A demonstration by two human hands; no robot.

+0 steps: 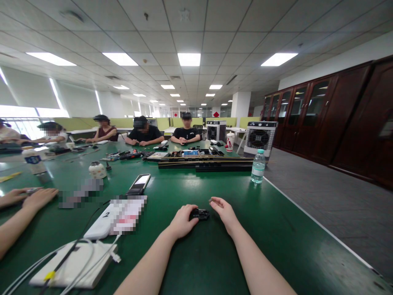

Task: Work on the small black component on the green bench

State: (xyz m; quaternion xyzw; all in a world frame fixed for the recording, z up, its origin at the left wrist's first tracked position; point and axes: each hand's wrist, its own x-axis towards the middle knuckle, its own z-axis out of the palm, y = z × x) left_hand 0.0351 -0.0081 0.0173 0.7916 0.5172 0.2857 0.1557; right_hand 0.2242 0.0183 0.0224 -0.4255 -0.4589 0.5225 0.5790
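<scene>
My left hand [183,220] rests on the green table [190,254] with its fingers curled around the left end of a small black part [200,214]. My right hand [223,209] lies just right of that part, fingers loosely bent and apart, its fingertips near the part's right end. I cannot tell whether the right fingers touch it. Both forearms reach in from the bottom edge.
A phone [138,184] and a white power bank [102,225] with cables lie at left. A water bottle [258,166] stands at the table's right edge. Long black rails [208,164] cross the middle. A co-worker's hands [27,197] rest at left; several people sit farther back.
</scene>
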